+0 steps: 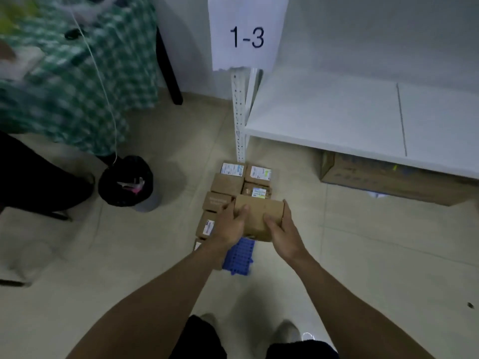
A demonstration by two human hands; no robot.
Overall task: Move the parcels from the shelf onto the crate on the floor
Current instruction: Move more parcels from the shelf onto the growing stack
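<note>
I hold a plain brown cardboard parcel (259,212) low over the floor, gripped from both sides. My left hand (232,224) grips its left end with the thumb on top. My right hand (281,229) grips its right end. Under it lies a blue plastic crate (239,257), of which only the near corner shows. Several brown parcels (228,183), some with white labels, lie on the crate in two rows. The white shelf (337,112) at the right shows no parcels on its board.
A black waste bin (127,181) stands left of the crate. A person in a green checked shirt (77,86) stands at the far left. A large cardboard box (388,174) sits under the shelf. A paper sign reading 1-3 (247,35) hangs on the shelf post.
</note>
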